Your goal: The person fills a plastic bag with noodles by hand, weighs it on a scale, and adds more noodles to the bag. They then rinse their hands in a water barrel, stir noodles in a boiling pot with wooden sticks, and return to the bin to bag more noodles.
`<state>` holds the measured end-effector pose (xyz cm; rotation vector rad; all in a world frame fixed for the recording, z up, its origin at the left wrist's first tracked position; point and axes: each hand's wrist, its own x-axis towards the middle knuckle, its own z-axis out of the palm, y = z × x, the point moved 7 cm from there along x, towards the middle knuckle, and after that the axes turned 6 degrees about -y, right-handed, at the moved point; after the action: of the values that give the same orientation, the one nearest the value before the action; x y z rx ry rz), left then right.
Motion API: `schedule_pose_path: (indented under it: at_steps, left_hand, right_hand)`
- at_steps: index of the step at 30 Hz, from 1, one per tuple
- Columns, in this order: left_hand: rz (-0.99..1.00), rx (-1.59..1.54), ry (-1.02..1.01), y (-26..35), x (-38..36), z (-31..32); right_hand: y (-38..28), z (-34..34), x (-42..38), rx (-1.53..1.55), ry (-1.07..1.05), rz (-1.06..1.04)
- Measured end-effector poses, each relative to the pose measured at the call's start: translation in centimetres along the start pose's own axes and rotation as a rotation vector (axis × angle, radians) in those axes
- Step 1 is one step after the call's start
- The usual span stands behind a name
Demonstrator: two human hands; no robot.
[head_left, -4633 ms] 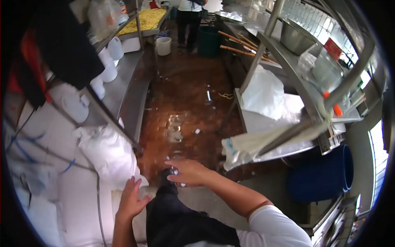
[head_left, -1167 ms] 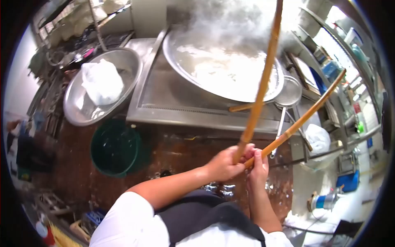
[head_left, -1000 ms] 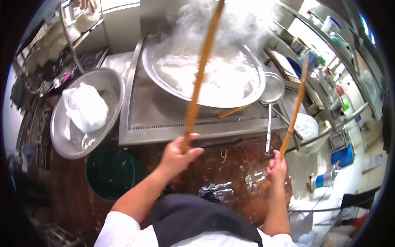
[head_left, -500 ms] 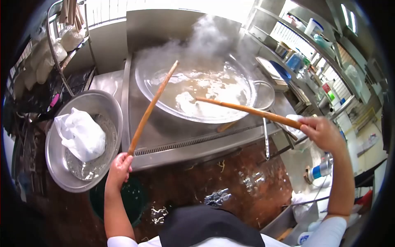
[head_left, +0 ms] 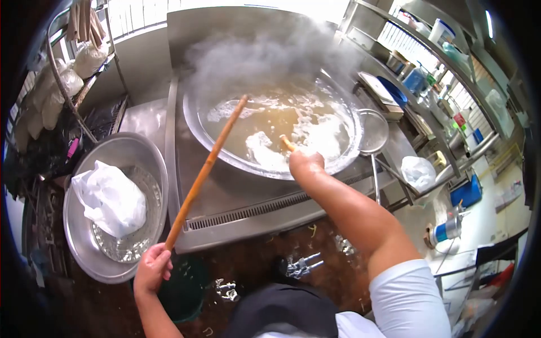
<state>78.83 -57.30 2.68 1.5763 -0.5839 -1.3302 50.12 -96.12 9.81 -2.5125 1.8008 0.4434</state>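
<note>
My left hand [head_left: 153,267] is closed round the lower end of a long wooden stick [head_left: 205,170], which slants up so its far tip appears over the big metal pot [head_left: 194,121]. My right hand [head_left: 306,161] reaches over the pot's near rim, closed on a second wooden stick [head_left: 287,143]. Only a short piece of that stick shows beyond the fingers; hand and arm hide the rest. Cloudy liquid with white foam [head_left: 324,138] fills the pot, and steam rises from it.
To the left, a metal basin [head_left: 75,225] holds a white plastic bag [head_left: 110,200]. A long-handled strainer [head_left: 373,131] lies at the pot's right side. A dark green bucket [head_left: 183,293] stands on the wet brown floor [head_left: 248,253]. Shelves [head_left: 451,62] line the right wall.
My right hand has swung left and forward over the pot, its stick now mostly hidden. My left hand has moved slightly down and left. More steam shows, and the view has shifted a little.
</note>
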Motion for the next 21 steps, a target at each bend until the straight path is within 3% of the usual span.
schedule_pose_path:
  at_steps: [2,5,8,9,12,16,18,21]
  left_hand:
    - [0.136,0.081,0.118,2.1,-0.3,-0.9]
    - [0.107,0.136,0.082,5.6,1.1,-1.2]
    - [0.050,0.147,0.112,9.1,2.6,-0.8]
    - [0.061,0.181,0.131,10.0,3.4,-1.2]
    - [0.155,0.307,0.107,15.4,6.1,0.1]
    - [0.223,0.634,0.110,24.1,12.9,4.7]
    - [0.453,0.820,0.099,27.1,18.7,7.1]
    - [0.465,1.260,0.268,32.0,24.7,12.1]
  right_hand:
    - [0.9,0.1,4.0,0.273,-0.053,0.122]
    - [1.9,0.8,8.9,0.297,0.077,0.100]
    - [2.2,-0.3,9.1,0.205,0.042,0.084]
    - [4.0,0.9,11.0,0.532,0.046,0.261]
    - [6.0,2.5,13.6,0.405,0.065,0.175]
    - [8.6,4.6,14.3,0.518,0.082,0.130]
    - [10.5,6.8,15.3,0.492,0.143,0.082]
    - [14.3,5.3,13.0,0.585,0.119,0.024]
